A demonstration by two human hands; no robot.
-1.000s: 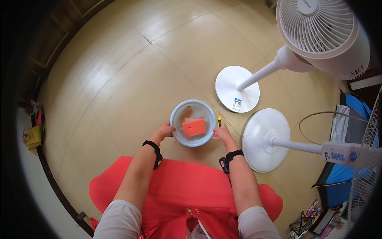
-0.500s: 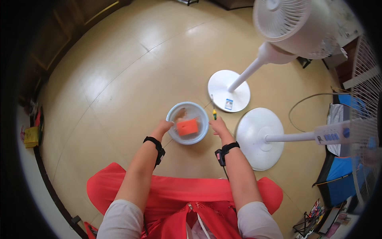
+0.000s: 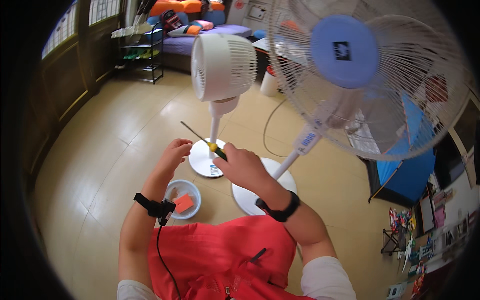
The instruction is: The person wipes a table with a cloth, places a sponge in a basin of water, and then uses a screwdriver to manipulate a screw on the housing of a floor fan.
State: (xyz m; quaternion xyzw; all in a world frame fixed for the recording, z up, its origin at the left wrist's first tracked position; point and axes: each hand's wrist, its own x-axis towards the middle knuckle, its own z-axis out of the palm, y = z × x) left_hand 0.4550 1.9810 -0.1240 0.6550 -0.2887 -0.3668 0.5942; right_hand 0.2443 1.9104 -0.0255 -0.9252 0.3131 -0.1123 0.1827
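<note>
My right hand (image 3: 235,162) grips a screwdriver (image 3: 215,149) with a yellow-and-dark handle, its long shaft pointing up and left. My left hand (image 3: 177,150) is raised beside it, fingers loosely curled and apart, holding nothing visible. Below them on the floor, a pale blue basin (image 3: 197,200) holds an orange sponge (image 3: 183,203) and water. Beyond my hands stands a white fan with a drum-shaped head (image 3: 218,67) on a round base; to the right, a larger fan (image 3: 344,52) with a blue hub and wire cage leans into view on a white base (image 3: 247,196).
Around the tiled floor (image 3: 110,150) are a shoe rack (image 3: 145,55), a daybed (image 3: 175,45) with cushions, a white bin (image 3: 269,82), a loose cable, a blue tent-like item (image 3: 405,175) and clutter at right. A dark panelled wall (image 3: 67,90) runs along the left.
My view has tilted up, showing more of the room. Both hands have left the basin and risen; the screwdriver in my right hand is now angled leftward, higher up.
</note>
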